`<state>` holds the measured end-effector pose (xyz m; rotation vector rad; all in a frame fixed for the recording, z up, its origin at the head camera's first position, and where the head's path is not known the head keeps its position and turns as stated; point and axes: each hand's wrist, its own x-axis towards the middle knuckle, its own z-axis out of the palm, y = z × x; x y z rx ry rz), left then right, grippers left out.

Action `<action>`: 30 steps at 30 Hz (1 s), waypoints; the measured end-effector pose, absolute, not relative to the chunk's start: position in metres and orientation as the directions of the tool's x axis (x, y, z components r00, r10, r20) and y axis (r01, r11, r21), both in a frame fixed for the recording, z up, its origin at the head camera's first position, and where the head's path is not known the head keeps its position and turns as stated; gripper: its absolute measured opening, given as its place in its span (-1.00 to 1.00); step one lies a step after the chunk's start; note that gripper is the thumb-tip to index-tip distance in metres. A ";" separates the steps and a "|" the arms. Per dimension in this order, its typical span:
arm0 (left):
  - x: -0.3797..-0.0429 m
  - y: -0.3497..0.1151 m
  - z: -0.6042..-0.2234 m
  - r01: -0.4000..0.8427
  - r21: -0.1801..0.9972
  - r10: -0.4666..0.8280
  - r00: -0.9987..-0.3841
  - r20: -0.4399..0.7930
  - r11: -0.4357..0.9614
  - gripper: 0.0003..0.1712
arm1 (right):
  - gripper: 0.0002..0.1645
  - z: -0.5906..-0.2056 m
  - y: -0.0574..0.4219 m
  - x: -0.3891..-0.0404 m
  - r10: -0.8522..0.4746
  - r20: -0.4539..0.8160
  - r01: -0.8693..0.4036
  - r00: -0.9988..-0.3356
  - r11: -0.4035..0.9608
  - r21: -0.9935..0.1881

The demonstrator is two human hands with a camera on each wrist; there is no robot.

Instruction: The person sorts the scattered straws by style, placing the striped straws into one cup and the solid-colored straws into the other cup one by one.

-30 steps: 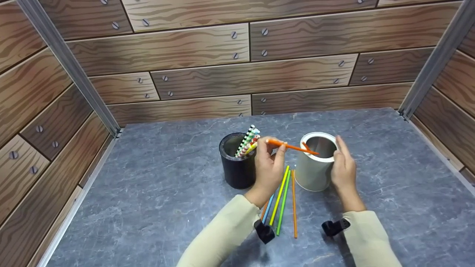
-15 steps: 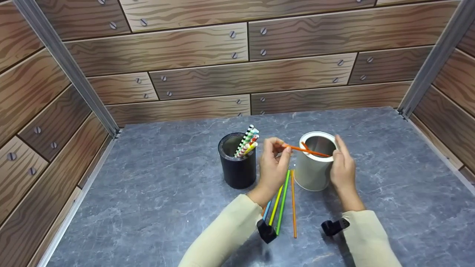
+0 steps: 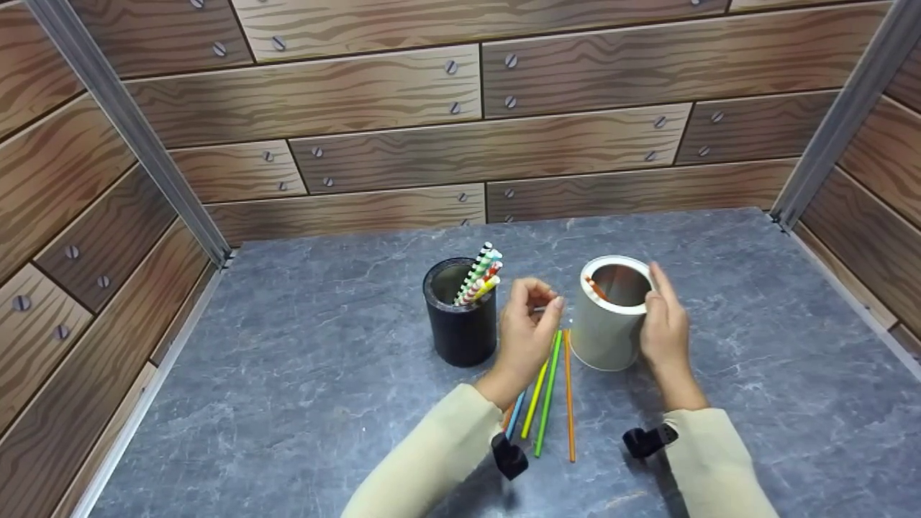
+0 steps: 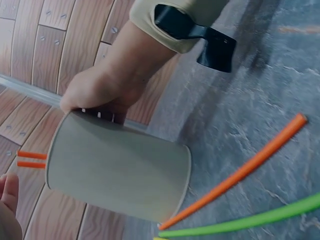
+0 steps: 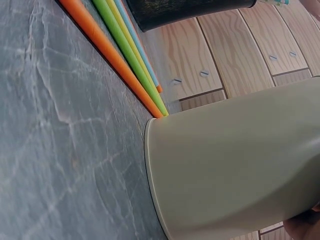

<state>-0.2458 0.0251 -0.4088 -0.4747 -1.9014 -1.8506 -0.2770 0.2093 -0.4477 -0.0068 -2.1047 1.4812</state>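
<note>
My left hand (image 3: 525, 331) hovers between the two containers, fingers loosely bent, with nothing between thumb and fingertips. My right hand (image 3: 665, 334) holds the right side of a pale grey can (image 3: 608, 342) with a white rim, which stands upright. Two orange straws (image 4: 32, 155) stick out past the can's rim in the left wrist view. On the table, below my left hand, lie loose plain straws: an orange straw (image 3: 570, 403), a green straw (image 3: 547, 399), a yellow straw (image 3: 533, 406) and a blue straw (image 3: 516, 416), partly hidden by the left wrist.
A black cylindrical holder (image 3: 463, 338) stands left of my left hand, with several striped straws (image 3: 478, 277) leaning in it. The grey marbled table (image 3: 309, 374) meets wood-patterned walls (image 3: 374, 158) at the back and sides.
The orange straw that my left hand pinched has slid into the grey can and been let go. My left hand has moved slightly down; my right hand stays on the can.
</note>
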 end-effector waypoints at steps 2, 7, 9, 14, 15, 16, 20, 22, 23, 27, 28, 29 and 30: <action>-0.250 0.023 -0.418 0.526 0.847 -0.059 -0.846 0.530 0.076 -0.86 | -0.44 -0.448 0.209 -0.278 0.315 0.436 -0.303 -0.843 0.390 -0.869; -0.253 0.016 -0.432 0.522 0.840 -0.045 -0.845 0.533 0.149 -0.84 | -0.44 -0.449 0.210 -0.279 0.320 0.442 -0.303 -0.838 0.401 -0.865; -0.253 0.014 -0.435 0.519 0.838 -0.038 -0.846 0.532 0.170 -0.84 | -0.44 -0.449 0.210 -0.278 0.319 0.435 -0.295 -0.842 0.404 -0.866; -0.252 0.007 -0.444 0.487 0.848 -0.021 -0.865 0.502 0.210 -0.85 | -0.42 -0.448 0.210 -0.277 0.315 0.422 -0.281 -0.850 0.405 -0.870; -0.252 0.006 -0.446 0.480 0.849 -0.016 -0.869 0.495 0.220 -0.85 | -0.42 -0.448 0.210 -0.278 0.314 0.425 -0.285 -0.849 0.406 -0.868; -0.252 0.005 -0.448 0.471 0.850 -0.010 -0.873 0.487 0.234 -0.84 | -0.42 -0.448 0.210 -0.278 0.314 0.428 -0.288 -0.848 0.406 -0.867; -0.251 0.000 -0.457 0.435 0.845 0.031 -0.893 0.449 0.311 -0.83 | -0.43 -0.449 0.210 -0.278 0.313 0.435 -0.294 -0.844 0.408 -0.864; -0.251 -0.004 -0.462 0.426 0.828 0.062 -0.898 0.435 0.365 -0.82 | -0.43 -0.449 0.210 -0.278 0.311 0.436 -0.295 -0.844 0.410 -0.863; -0.251 -0.006 -0.465 0.422 0.814 0.078 -0.900 0.429 0.398 -0.82 | -0.43 -0.449 0.210 -0.278 0.310 0.438 -0.297 -0.844 0.411 -0.862; -0.251 -0.014 -0.474 0.401 0.729 0.147 -0.909 0.389 0.555 -0.80 | -0.43 -0.449 0.210 -0.278 0.310 0.443 -0.299 -0.841 0.417 -0.859; -0.251 -0.016 -0.477 0.390 0.701 0.161 -0.914 0.371 0.597 -0.80 | -0.43 -0.449 0.210 -0.278 0.311 0.442 -0.298 -0.841 0.417 -0.859; -0.251 -0.018 -0.479 0.385 0.670 0.175 -0.916 0.360 0.635 -0.81 | -0.43 -0.449 0.210 -0.278 0.313 0.441 -0.297 -0.841 0.415 -0.860; -0.250 -0.019 -0.481 0.375 0.642 0.187 -0.921 0.343 0.669 -0.82 | -0.43 -0.449 0.210 -0.278 0.314 0.440 -0.296 -0.841 0.415 -0.860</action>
